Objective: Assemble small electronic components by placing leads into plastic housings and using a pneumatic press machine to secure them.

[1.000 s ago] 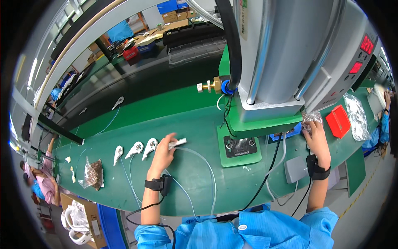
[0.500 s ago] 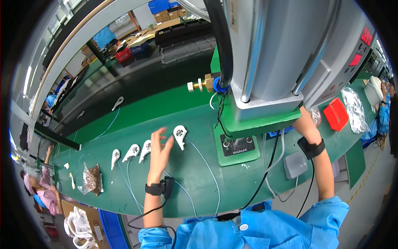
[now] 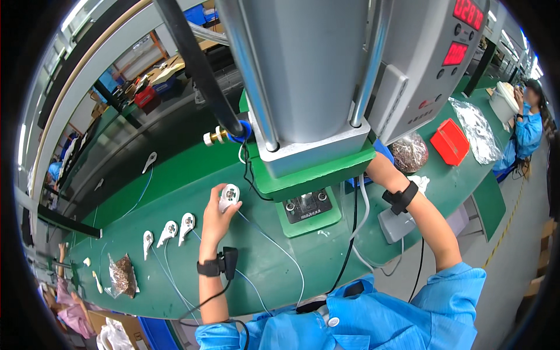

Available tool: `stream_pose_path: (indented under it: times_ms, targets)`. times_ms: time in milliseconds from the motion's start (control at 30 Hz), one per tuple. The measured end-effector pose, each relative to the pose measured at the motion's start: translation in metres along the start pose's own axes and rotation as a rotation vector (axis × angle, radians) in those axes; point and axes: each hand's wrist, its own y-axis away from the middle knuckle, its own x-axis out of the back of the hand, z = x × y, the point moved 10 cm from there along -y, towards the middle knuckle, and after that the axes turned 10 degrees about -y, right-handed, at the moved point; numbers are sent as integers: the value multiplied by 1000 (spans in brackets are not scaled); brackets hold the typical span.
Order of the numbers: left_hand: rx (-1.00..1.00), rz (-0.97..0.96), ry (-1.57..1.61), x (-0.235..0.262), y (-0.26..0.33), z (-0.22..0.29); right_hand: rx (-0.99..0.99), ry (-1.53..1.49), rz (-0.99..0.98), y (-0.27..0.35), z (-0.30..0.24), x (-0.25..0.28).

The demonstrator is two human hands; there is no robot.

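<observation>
Bag of brown bits (image 3: 122, 275): lay on the green bench (image 3: 318, 254), at eight o'clock from the left hand (image 3: 217, 214).
White paddles (image 3: 169, 230): three in a row, at nine o'clock from that hand.
Left hand: half curled, thumb and fingers pinching another paddle (image 3: 229, 198).
Pinched paddle: sat at the hand's one o'clock.
Press base (image 3: 291, 228): at the left hand's three o'clock.
Right hand (image 3: 380, 168): fingers hidden behind the press head (image 3: 318, 176); grip and contact could not be told.
</observation>
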Motion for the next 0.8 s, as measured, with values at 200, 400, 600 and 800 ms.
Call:
stream_pose_path:
  times_ms: [200,400,600,800]
  targets:
    - [-96,-31,410,21,30,100,-137,-19,-286,-7,-2,1]
    - [-113,-58,302,-11,26,124,-69,-133,-19,-14,-53,69]
    - [-168,-154,71,-29,23,130,-89,-319,-15,-9,-54,84]
    - [-219,-147,-58,-30,20,159,-324,-758,-43,4,-77,104]
